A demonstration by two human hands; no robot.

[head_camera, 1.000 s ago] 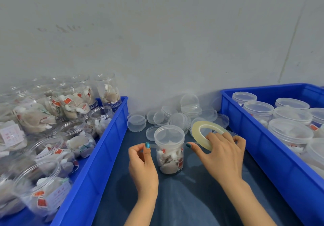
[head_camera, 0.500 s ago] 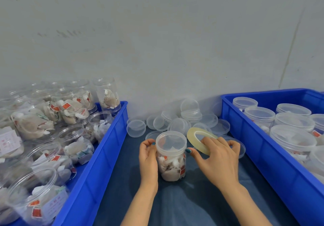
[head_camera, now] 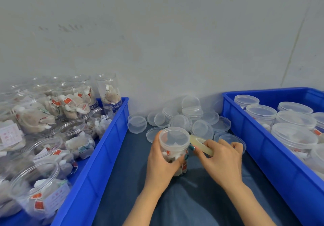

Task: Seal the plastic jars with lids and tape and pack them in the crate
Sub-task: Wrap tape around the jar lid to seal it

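Observation:
A clear plastic jar (head_camera: 174, 140) with a lid on it and tea bags inside stands on the dark blue cloth between two crates. My left hand (head_camera: 162, 160) grips the jar's side, thumb across its front. My right hand (head_camera: 221, 160) holds a yellowish tape roll (head_camera: 201, 144) edge-on against the jar's lid rim, thumb tip touching the jar. A blue crate (head_camera: 254, 138) on the right holds several lidded jars (head_camera: 261, 112).
A blue crate (head_camera: 108, 138) on the left is full of open jars (head_camera: 73, 134) with tea bags. Loose clear lids (head_camera: 185, 118) lie piled on the cloth behind the jar, by the grey wall.
My left hand has closed around the jar from the side. My right hand has brought the tape roll down, turned edge-on, against the lid rim.

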